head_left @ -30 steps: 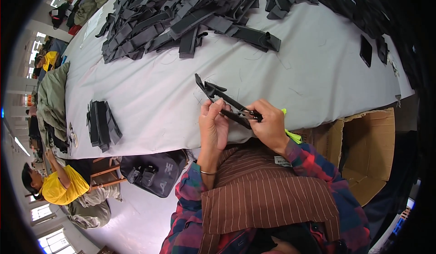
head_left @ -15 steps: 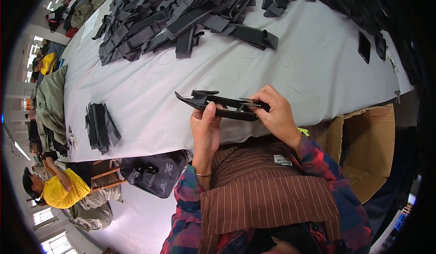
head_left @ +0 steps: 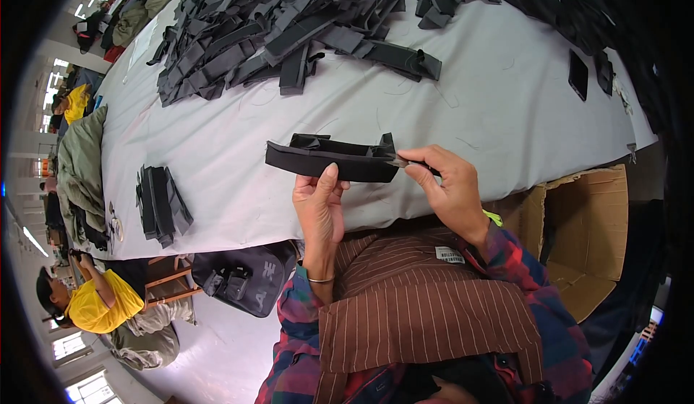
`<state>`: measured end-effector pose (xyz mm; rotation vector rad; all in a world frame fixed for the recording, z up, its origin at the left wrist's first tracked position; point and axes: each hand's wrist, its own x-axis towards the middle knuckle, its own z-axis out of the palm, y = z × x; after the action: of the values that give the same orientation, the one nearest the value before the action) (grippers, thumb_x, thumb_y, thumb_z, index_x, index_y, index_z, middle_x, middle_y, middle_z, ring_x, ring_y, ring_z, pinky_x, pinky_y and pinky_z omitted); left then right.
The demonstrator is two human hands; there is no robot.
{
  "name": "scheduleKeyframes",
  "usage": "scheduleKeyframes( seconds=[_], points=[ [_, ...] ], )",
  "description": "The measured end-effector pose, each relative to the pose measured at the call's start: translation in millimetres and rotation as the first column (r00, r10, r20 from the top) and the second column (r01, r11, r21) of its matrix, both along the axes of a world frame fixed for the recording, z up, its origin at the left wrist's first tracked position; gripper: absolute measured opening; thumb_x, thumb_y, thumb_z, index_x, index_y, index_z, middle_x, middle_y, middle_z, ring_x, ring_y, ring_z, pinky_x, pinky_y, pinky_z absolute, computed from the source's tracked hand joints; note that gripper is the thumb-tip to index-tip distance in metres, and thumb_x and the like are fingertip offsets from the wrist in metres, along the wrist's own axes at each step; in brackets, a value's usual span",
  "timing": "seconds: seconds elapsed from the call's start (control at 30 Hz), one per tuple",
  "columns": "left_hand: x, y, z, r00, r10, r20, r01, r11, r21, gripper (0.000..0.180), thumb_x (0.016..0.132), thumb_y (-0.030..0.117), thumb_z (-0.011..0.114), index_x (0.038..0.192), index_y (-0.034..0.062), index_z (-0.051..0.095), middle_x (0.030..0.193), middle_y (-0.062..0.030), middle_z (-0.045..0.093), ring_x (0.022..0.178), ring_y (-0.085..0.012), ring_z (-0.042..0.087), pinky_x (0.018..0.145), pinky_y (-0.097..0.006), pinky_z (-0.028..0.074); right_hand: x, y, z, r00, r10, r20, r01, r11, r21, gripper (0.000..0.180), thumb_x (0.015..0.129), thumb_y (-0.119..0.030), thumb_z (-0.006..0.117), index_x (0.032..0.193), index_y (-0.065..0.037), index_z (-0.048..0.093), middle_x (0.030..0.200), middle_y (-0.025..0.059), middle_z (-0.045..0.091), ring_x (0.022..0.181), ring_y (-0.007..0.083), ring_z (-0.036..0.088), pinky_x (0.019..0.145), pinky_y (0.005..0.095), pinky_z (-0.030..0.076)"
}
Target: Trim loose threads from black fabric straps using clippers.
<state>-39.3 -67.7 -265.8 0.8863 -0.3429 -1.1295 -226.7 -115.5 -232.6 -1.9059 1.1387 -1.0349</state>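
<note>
My left hand (head_left: 319, 209) grips a black fabric strip (head_left: 329, 164), its thumb on the near face and the fingers behind. The strip is held level above the near part of the table, with folded flaps standing up along its far side. In my right hand (head_left: 454, 191) are small dark thread snips (head_left: 400, 162), pinched between thumb and fingers. Their tip is at the strip's right end; whether the blades are apart or together is too small to tell.
A large heap of dark fabric strips (head_left: 275, 32) covers the table's (head_left: 499, 108) far side. A small stack of strips (head_left: 160, 205) lies left. A phone (head_left: 578, 75) sits far right. Below the edge are a cardboard box (head_left: 589, 238) and dark bag (head_left: 256, 277). A person in yellow (head_left: 105, 301) works at left.
The strip has turned so its broad flat face is towards me, and it has shifted slightly left. The snips have moved from across the strip to its right end.
</note>
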Motion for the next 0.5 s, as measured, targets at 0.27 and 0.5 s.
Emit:
scheduleKeyframes(
  seconds=[0.27,0.5],
  points=[
    [-4.2,2.0,8.3,0.998,-0.010,0.054,0.010,1.000,0.003,0.017,0.082,0.003,0.067,0.097,0.0052,0.060,0.089,-0.0038,0.064,0.074,-0.0117,0.058,0.060,-0.026,0.048,5.6,-0.2,-2.6,0.997,-0.012,-0.072,0.019,0.994,0.108,0.014,0.084,-0.013,0.061,0.095,-0.006,0.066,0.077,0.0079,0.065,0.063,0.0187,0.058,0.057,0.0283,0.043],
    [-5.7,2.1,6.5,0.996,-0.035,0.078,0.037,0.999,-0.020,0.016,0.083,0.000,0.065,0.098,0.0044,0.060,0.089,-0.0047,0.064,0.073,-0.0125,0.059,0.061,-0.026,0.050,7.5,-0.9,-2.0,1.000,-0.006,-0.026,0.011,0.981,0.194,0.013,0.085,-0.010,0.060,0.094,-0.003,0.066,0.075,0.0069,0.067,0.064,0.0102,0.059,0.059,0.0240,0.044]
  ],
)
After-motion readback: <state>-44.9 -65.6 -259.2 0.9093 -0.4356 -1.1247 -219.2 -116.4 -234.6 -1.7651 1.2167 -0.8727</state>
